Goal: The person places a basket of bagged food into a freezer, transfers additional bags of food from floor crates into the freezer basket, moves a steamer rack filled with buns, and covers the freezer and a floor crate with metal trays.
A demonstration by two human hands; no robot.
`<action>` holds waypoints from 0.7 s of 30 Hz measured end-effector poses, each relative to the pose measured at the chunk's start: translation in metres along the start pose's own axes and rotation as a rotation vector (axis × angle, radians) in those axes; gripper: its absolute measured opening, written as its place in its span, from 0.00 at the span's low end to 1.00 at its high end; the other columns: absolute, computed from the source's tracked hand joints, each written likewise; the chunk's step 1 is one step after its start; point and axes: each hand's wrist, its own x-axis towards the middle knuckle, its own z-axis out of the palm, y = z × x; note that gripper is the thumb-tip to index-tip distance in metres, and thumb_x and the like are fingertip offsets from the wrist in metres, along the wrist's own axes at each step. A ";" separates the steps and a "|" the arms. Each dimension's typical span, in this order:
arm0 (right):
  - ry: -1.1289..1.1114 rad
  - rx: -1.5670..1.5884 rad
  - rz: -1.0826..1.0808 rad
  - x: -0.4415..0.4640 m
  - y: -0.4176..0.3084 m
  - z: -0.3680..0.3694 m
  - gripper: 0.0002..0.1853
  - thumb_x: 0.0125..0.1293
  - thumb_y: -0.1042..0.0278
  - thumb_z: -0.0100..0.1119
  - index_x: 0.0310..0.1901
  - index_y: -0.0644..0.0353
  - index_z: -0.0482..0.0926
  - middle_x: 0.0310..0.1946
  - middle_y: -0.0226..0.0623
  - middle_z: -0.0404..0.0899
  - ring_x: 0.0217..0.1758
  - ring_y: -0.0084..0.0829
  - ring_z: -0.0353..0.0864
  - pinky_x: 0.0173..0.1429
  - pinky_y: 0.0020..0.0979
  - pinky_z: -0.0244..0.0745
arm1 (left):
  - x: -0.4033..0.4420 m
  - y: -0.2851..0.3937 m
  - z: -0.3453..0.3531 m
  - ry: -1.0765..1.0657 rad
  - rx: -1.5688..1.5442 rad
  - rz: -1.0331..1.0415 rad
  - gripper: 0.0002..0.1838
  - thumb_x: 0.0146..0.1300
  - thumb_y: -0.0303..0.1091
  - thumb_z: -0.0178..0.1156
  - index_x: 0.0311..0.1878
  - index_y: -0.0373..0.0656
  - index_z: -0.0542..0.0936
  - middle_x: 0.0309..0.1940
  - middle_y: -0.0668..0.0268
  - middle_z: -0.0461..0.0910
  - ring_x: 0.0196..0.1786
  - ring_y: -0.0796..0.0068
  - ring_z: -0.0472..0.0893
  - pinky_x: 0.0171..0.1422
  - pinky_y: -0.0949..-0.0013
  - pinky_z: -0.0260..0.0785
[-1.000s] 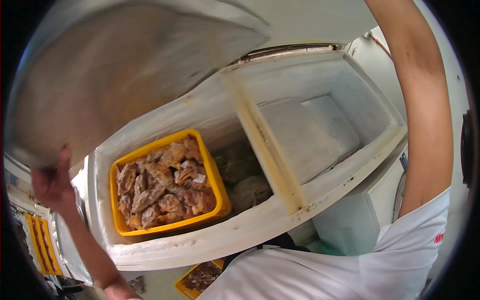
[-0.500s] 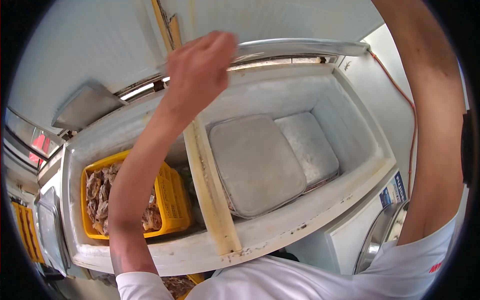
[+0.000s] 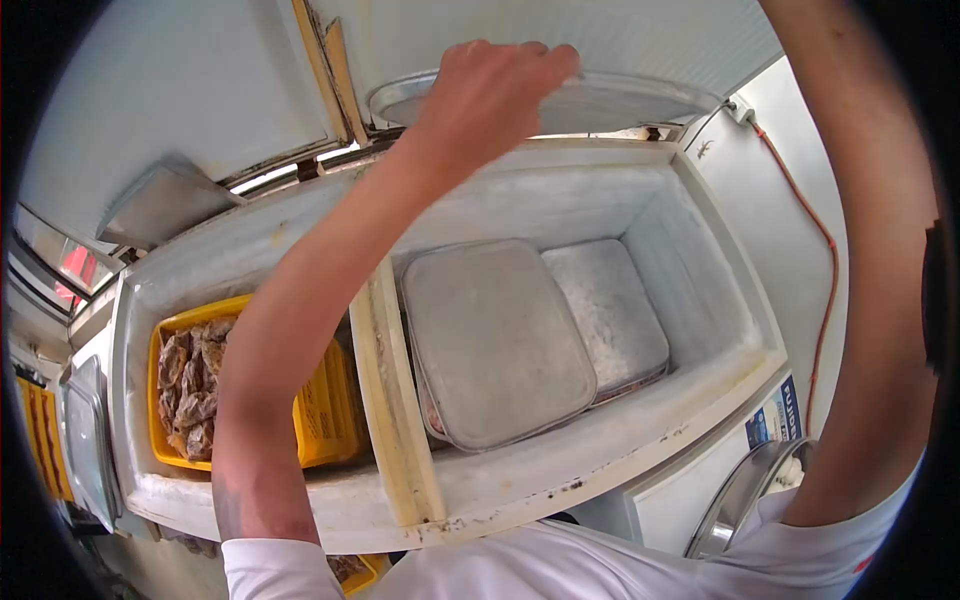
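My left hand reaches across the chest freezer, in front of a large metal tray or lid lying along the back edge. Its fingers are curled and their tips hidden; I cannot tell whether they grip that metal edge. My right arm stretches up past the top right of the view, its hand out of sight. Below the left hand, a flat metal lid covers a container in the right compartment, overlapping a second metal lid.
A whitish divider splits the freezer. Its left side holds a yellow crate of brown, plastic-wrapped pieces. Raised freezer lids stand behind. An orange cord hangs at right, near a metal bowl.
My left hand has moved right along the back edge. The left end of the metal tray or lid now shows, and more of its face is visible. The view has shifted slightly.
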 end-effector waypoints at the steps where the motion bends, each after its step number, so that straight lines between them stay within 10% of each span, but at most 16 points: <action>1: -0.002 -0.005 0.004 -0.003 0.004 -0.001 0.22 0.64 0.53 0.52 0.56 0.52 0.75 0.55 0.52 0.72 0.60 0.55 0.68 0.64 0.55 0.62 | 0.004 -0.008 0.013 -0.069 0.042 -0.012 0.11 0.53 0.28 0.66 0.39 0.45 0.74 0.26 0.63 0.78 0.29 0.54 0.79 0.30 0.56 0.68; 13: -0.029 -0.038 0.000 -0.025 0.038 0.000 0.24 0.64 0.52 0.53 0.60 0.50 0.71 0.59 0.54 0.67 0.64 0.56 0.62 0.65 0.60 0.57 | 0.004 -0.078 0.191 -0.444 -0.021 -0.230 0.25 0.59 0.28 0.54 0.60 0.60 0.77 0.44 0.55 0.82 0.52 0.54 0.80 0.53 0.51 0.72; 21: -0.039 -0.032 -0.006 -0.027 0.043 0.022 0.27 0.64 0.52 0.54 0.63 0.49 0.69 0.62 0.56 0.64 0.67 0.57 0.58 0.66 0.63 0.55 | -0.029 -0.077 0.242 -0.316 -0.022 -0.250 0.25 0.60 0.24 0.51 0.60 0.52 0.78 0.43 0.55 0.82 0.48 0.52 0.81 0.52 0.51 0.74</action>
